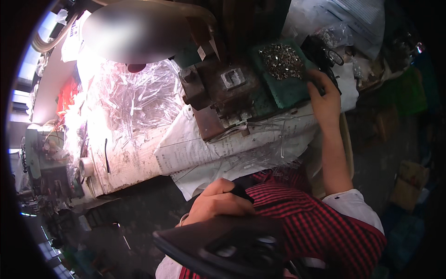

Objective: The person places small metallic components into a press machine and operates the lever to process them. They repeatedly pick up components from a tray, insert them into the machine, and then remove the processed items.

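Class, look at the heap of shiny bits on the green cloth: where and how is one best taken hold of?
Probably pinch one bit at the right edge of the heap, coming from the right: the bits look small and loosely heaped, the right hand is by that side of the cloth, and the machine stands to the left.

You wear a red-and-black checked garment (pixel 320 223) with 2 white sleeves showing: the right sleeve (pixel 355 209), ending above your forearm with 1 small dark mark (pixel 354 195), and the left sleeve (pixel 168 269), partly hidden. Your right hand (pixel 326 95) is bare; 1 thin pale band (pixel 184 219) circles your left wrist.
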`<action>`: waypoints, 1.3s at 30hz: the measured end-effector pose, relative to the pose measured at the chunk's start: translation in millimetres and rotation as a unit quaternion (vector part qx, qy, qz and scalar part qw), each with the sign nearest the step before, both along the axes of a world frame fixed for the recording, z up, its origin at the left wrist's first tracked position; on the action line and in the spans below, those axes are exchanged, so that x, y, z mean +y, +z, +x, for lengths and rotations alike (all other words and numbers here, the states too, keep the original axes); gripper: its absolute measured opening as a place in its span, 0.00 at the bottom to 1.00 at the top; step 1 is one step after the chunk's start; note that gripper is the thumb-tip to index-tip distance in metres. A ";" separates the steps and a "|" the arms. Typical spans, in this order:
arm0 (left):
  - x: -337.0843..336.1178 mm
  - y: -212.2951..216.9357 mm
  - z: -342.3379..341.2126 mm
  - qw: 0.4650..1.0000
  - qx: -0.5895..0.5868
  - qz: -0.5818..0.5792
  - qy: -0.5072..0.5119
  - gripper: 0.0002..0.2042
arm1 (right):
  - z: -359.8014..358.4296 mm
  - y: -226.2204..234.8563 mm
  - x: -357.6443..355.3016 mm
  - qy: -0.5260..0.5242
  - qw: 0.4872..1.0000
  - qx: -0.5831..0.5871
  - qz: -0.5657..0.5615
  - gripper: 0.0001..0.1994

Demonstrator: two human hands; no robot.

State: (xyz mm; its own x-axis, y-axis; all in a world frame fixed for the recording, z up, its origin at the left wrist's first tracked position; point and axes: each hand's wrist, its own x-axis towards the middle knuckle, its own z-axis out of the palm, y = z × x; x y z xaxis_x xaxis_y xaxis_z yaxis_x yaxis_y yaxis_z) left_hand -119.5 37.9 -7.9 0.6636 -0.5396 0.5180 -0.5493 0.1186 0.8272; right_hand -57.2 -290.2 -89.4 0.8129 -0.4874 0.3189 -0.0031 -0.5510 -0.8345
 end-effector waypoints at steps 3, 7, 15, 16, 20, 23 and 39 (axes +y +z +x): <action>6.4 -7.5 -6.4 0.995 0.061 -0.018 0.072 0.11 | 1.1 -15.7 6.3 0.025 0.983 0.028 -0.180 0.10; 40.2 -17.5 4.0 0.967 0.209 -0.032 0.140 0.18 | 20.6 -22.3 26.0 -0.022 0.970 0.031 -0.239 0.06; 83.5 -97.0 149.0 0.957 0.054 0.007 0.287 0.26 | 37.8 -20.9 35.4 -0.059 0.946 0.024 -0.318 0.04; 78.0 -107.3 165.2 0.960 0.029 0.012 0.279 0.27 | 38.3 -21.7 37.6 -0.055 0.945 0.022 -0.320 0.03; 52.9 -129.5 201.1 0.972 0.047 0.033 0.226 0.27 | 27.8 -19.5 44.6 -0.090 0.974 0.072 -0.194 0.04; 42.7 -127.9 216.7 0.976 0.091 0.052 0.190 0.21 | 23.2 -17.4 37.6 -0.095 0.990 0.068 -0.081 0.05; 158.2 -89.3 255.7 0.789 0.023 0.355 0.501 0.12 | 51.5 54.5 113.1 0.162 0.950 -0.267 0.022 0.17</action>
State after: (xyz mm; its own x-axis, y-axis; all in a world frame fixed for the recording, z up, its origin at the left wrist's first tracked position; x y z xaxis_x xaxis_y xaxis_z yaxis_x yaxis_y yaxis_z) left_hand 136.2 196.1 -97.2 0.9504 0.1252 0.2848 -0.0403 -0.8583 0.5116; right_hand -5.6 -177.1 -34.9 0.6504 -0.2613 0.7132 0.5912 -0.4152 -0.6914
